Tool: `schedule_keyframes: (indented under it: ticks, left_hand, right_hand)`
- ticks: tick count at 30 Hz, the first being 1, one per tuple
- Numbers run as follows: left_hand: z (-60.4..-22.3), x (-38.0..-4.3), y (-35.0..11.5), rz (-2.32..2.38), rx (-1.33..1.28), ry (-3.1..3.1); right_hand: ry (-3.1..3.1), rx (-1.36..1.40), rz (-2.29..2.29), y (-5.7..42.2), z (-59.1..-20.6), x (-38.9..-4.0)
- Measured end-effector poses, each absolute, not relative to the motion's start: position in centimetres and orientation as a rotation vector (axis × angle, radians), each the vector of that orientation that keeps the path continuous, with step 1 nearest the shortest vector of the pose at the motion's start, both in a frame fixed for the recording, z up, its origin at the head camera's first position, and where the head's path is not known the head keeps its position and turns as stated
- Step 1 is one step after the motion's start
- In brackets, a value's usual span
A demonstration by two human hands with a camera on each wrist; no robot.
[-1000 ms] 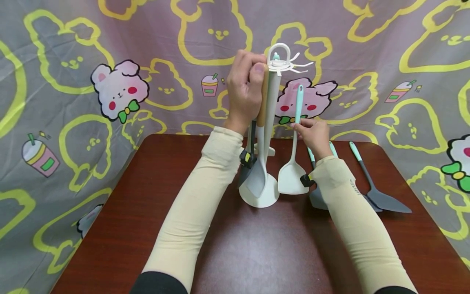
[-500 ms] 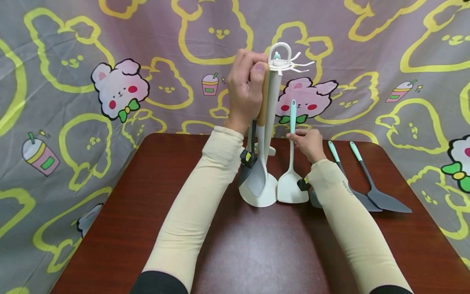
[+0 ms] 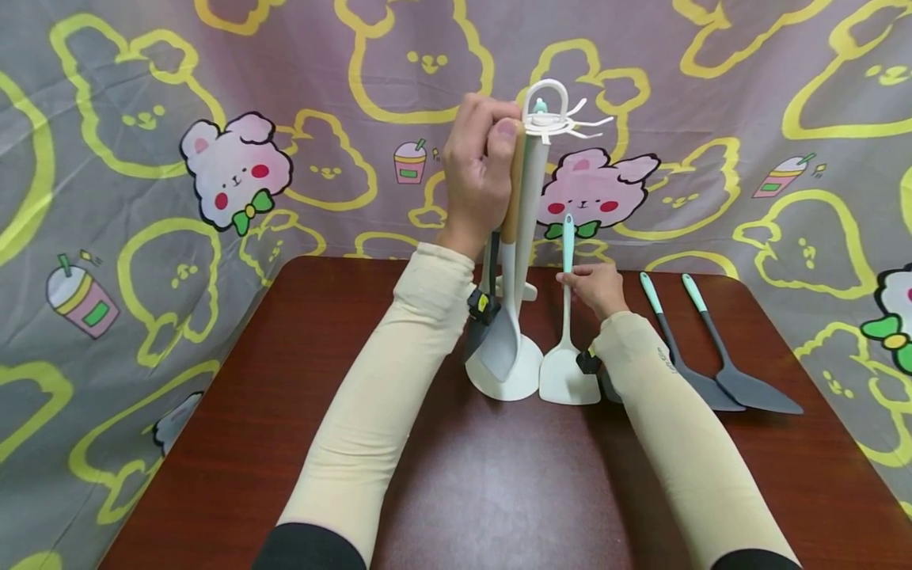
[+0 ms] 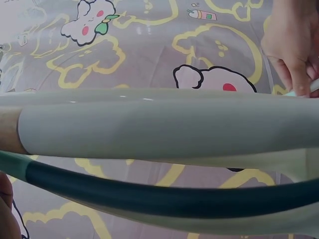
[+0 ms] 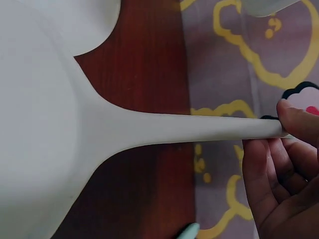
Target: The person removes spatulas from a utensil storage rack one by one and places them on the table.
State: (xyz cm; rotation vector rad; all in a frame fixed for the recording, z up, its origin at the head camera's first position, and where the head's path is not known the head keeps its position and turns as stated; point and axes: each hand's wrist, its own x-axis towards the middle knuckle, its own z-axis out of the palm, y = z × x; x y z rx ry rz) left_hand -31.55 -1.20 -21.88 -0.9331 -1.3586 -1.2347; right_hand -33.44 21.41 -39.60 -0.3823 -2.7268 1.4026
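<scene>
My left hand (image 3: 479,170) grips the top of a wooden-handled utensil (image 3: 500,348) with a pale spoon-like head, against the white utensil rack (image 3: 533,198). Behind it hangs a dark-shafted utensil (image 4: 149,191) with a green handle. With thumb and fingers, my right hand (image 3: 600,286) pinches the shaft of a white spatula (image 3: 568,378) just below its mint handle. That spatula stands nearly upright, blade down beside the rack's round base (image 3: 523,385); whether the blade touches the table cannot be told. In the right wrist view, my right hand (image 5: 284,179) holds its shaft (image 5: 209,128).
Two grey spatulas with mint handles lie at the right, a nearer-middle one (image 3: 659,317) and an outer one (image 3: 755,389), blades overlapping. Another dark blade shows partly behind my right wrist. Bare prongs (image 3: 591,123) stick out from the rack's top. A patterned curtain (image 3: 321,103) hangs behind the brown table (image 3: 321,340).
My right hand has lowered the white spatula and moved slightly left, bringing its blade down beside the rack base. The left hand keeps its hold at the rack top.
</scene>
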Motion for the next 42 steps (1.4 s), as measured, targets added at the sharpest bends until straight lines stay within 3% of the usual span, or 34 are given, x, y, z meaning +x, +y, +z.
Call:
schedule_keyframes:
  ticks: [16,42]
  left_hand:
    - [-21.9,-31.6,-1.4,-1.228,-0.942,-1.37]
    - [-22.0,-31.7,-1.2,-1.241,-0.954,-1.348]
  right_hand:
    - [-2.718,-0.502,1.588,21.2,-41.7,-34.0]
    - [-2.949,-0.613,1.385,21.1,-43.9,-34.4]
